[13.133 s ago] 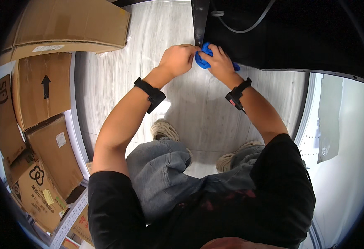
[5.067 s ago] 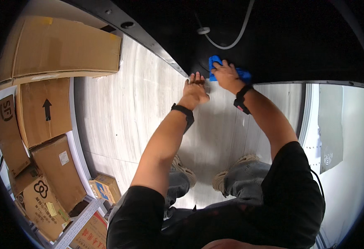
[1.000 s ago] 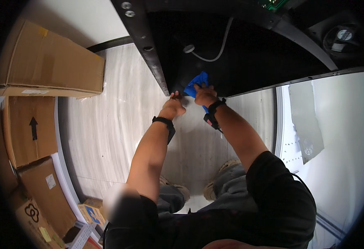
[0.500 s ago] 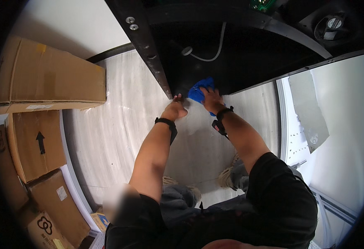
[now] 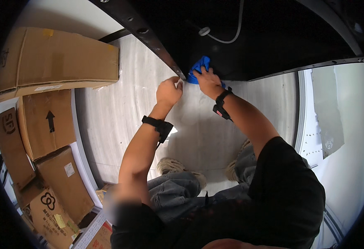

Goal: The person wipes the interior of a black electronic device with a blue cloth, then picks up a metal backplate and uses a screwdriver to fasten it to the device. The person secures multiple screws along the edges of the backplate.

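A tall black metal cabinet (image 5: pixel 269 37) fills the top of the view, its inside facing me. My right hand (image 5: pixel 209 82) presses a crumpled blue cloth (image 5: pixel 201 64) against the cabinet's lower edge, its fingers bent over the cloth. Just to the left, my left hand (image 5: pixel 169 90) is closed beside the lower corner of the cabinet's side rail (image 5: pixel 161 53). Its thumb and fingertips meet close to that corner; whatever lies between them is too small to make out. A thin grey cable with a round end (image 5: pixel 205 31) hangs inside the cabinet.
Cardboard boxes (image 5: pixel 67 58) are stacked along the left side, the biggest reaching towards the cabinet. A white wall with a grey sheet (image 5: pixel 328 114) stands on the right. My shoes (image 5: pixel 171 166) rest on the pale wood-look floor (image 5: pixel 107 120).
The view has shifted, so the cabinet sits higher and further right. My left hand's fingers have curled in from a stretched position. My right hand has brought the cloth closer to the rail's corner.
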The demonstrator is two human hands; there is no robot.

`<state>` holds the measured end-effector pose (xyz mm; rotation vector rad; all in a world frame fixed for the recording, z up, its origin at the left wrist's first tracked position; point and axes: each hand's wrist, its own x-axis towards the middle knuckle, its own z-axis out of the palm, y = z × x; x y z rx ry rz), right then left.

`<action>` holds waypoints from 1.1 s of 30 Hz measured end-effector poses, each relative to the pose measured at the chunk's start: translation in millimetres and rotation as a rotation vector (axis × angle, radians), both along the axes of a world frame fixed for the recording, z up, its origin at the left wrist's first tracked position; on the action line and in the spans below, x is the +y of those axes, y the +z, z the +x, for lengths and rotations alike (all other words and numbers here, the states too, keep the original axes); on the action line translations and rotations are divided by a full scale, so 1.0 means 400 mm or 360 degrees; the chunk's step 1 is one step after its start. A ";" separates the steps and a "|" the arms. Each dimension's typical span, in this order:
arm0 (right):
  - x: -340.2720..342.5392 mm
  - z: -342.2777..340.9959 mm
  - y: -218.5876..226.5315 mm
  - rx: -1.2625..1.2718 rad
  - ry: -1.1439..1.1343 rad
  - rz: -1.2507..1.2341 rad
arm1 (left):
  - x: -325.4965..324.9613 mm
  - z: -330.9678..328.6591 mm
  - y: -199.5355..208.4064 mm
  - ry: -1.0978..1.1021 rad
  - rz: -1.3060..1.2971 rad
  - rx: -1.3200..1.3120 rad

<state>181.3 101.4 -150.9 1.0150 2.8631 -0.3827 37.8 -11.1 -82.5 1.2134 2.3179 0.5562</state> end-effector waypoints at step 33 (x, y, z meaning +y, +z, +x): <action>0.048 -0.120 -0.093 0.0285 -0.0261 0.0082 | 0.075 0.034 0.151 0.0159 -0.0369 0.0256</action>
